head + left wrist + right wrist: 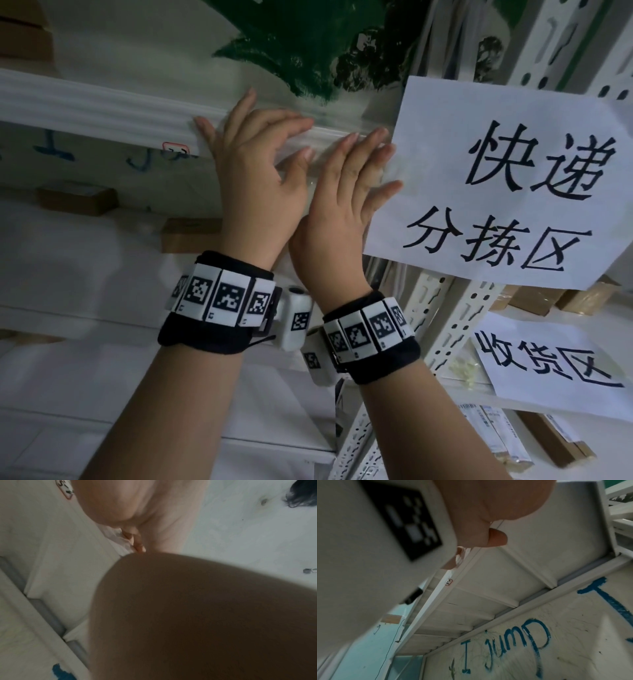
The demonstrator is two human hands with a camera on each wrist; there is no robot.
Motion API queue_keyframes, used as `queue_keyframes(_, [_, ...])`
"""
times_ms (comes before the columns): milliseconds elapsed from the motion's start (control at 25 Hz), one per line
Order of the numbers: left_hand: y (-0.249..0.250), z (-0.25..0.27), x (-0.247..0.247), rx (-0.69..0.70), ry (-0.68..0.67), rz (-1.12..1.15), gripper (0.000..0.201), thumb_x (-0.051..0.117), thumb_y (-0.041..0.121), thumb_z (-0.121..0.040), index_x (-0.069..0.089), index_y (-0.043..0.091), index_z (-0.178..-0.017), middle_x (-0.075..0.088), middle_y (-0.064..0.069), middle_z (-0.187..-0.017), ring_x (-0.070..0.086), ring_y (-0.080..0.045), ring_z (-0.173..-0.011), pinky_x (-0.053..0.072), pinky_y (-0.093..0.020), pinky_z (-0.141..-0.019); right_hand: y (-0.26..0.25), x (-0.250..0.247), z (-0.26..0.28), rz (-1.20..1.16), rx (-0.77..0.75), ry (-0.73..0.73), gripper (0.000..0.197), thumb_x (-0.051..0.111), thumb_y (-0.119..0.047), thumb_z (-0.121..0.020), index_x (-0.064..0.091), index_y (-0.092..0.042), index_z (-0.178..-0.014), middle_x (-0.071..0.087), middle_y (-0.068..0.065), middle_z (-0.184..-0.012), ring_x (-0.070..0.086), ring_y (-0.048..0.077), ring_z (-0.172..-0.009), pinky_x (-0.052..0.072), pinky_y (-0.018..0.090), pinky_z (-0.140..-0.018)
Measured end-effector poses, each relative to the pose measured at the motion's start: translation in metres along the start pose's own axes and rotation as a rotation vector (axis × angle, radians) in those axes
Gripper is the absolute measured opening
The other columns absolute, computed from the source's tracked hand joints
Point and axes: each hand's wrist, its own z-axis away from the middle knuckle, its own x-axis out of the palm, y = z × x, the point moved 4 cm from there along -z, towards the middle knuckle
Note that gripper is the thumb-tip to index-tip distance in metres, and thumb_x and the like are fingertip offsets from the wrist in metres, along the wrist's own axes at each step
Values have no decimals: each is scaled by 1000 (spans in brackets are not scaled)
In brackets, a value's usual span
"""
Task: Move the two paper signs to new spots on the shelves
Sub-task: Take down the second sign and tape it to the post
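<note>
A large white paper sign [496, 192] with black characters hangs at the right from the white shelf edge [102, 106]. A smaller paper sign [548, 363] hangs lower right. My left hand [253, 150] lies with spread fingers on the shelf edge, left of the large sign. Beside it my right hand [352, 178] presses straight fingers onto a strip of clear tape [329, 137] at the sign's left edge. The left wrist view shows the palm [137, 513] against the shelf lip. The right wrist view shows a thumb tip [498, 538] at the same lip.
A perforated white upright [455, 325] runs down right of my right wrist. Cardboard boxes [77, 197] sit on the left shelf, and more boxes [534, 298] stand behind the large sign. Packets [496, 435] lie at the lower right. Blue writing [513, 642] covers the wall behind.
</note>
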Motion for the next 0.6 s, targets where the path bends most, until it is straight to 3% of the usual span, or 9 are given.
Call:
queue_keyframes(80, [1,-1,-2,0,-4,6,24,66,25,-97,79,23,-117,74,10,-124,45,-24,-151,-1,-72,-126,-1,-3,2,12,-57,-67,88,44,7,-83,12,6,-165,-5,32,-172,-11,49,-160,-10,74,-122])
queue_keyframes(200, [3,1,-4,7,-19,-14,27,66,36,-99,78,23,-119,73,8,-126,47,-25,-149,5,-75,-124,9,-26,11,-102,-173,-184,103,35,11,-67,18,-1,-167,-3,23,-175,-13,41,-163,-15,70,-124])
queue_keyframes(320, [8,8,1,32,-49,-118,38,61,49,-102,73,21,-126,69,5,-135,42,-28,-152,4,-70,-127,24,-49,21,-310,-138,-138,97,30,9,-68,25,2,-165,4,23,-175,-4,36,-165,-11,61,-130])
queue_keyframes(400, [11,13,6,33,-47,-154,45,63,53,-100,69,19,-128,66,3,-139,40,-29,-153,6,-68,-127,24,-50,22,-199,-113,-106,95,21,-2,-70,23,5,-165,1,25,-175,-6,38,-164,-7,59,-131])
queue_keyframes(480, [10,13,7,38,-22,-153,44,70,49,-95,69,18,-127,66,3,-138,41,-30,-151,8,-69,-127,17,-43,22,-71,-109,-145,98,15,-10,-69,22,4,-165,-1,23,-175,-9,39,-164,-4,62,-131])
queue_keyframes(600, [6,12,5,47,7,-134,37,73,38,-93,71,19,-125,67,3,-136,44,-29,-148,11,-68,-127,15,-44,22,-66,-115,-163,93,17,-8,-73,29,-3,-165,4,17,-177,-6,36,-165,1,61,-131])
